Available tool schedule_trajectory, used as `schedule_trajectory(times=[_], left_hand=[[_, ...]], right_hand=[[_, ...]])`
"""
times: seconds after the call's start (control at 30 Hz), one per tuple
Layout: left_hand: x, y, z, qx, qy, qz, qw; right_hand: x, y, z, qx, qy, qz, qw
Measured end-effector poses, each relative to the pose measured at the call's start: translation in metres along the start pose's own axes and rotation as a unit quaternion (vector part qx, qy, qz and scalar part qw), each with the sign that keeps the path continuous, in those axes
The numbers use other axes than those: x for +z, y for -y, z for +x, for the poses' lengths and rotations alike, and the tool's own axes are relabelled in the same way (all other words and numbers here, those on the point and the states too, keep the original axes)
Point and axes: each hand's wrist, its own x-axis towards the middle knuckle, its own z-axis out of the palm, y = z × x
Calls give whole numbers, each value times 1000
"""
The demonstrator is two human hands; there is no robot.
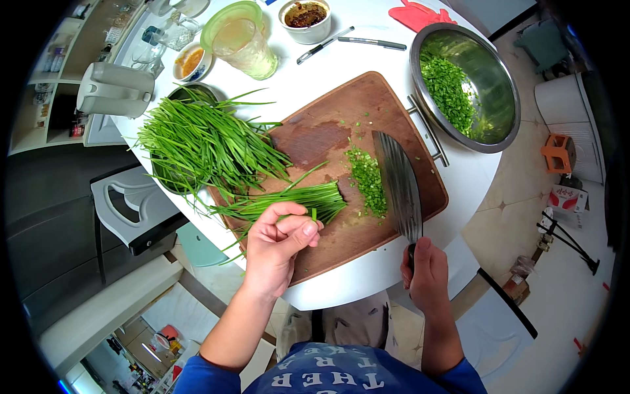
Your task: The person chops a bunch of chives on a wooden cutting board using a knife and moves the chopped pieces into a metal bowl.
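Between thumb and forefinger, my left hand [283, 241] pinches a short piece of green stalk [314, 214], raised over the near side of the wooden cutting board [325, 138]. Behind it a cut bundle of garlic chives [315, 197] lies on the board, its trimmed ends facing right. My right hand [427, 276] grips the handle of a broad kitchen knife [401, 182]. The blade lies along the board's right part, beside a small heap of chopped chives [366, 182]. A large pile of whole chives [211, 138] overhangs the board's left side and mostly hides the metal bowl [172, 177] beneath.
A steel bowl [509, 113] holding chopped chives stands by the board's metal handle [428, 130]. Farther back are pens [371, 43], a bowl of dark sauce [307, 32], a tilted plastic cup [246, 51], a small sauce bowl [189, 64], a pitcher [115, 88] and red gloves [418, 17].
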Motion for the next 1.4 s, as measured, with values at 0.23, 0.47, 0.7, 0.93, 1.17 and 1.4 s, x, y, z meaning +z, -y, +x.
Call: schedule_trajectory(times=[0.23,0.47,0.7,0.93,1.17,1.4], left_hand=[[13,-5,-12,-9,0,85,996],[27,-4,-23,4,37,149,988],[27,3,-18,-51,20,101,993],[15,35,-12,-202,-31,-78,976],[8,1,22,109,-114,272,949],[4,-95,123,383,-193,562,707]], right_hand=[[30,21,13,-123,-14,-96,988],[57,46,17,-185,41,-21,982],[66,20,17,-174,14,68,982],[81,14,9,-199,-81,-64,974],[73,20,12,-235,-125,-76,961],[70,25,17,-230,-130,-62,963]])
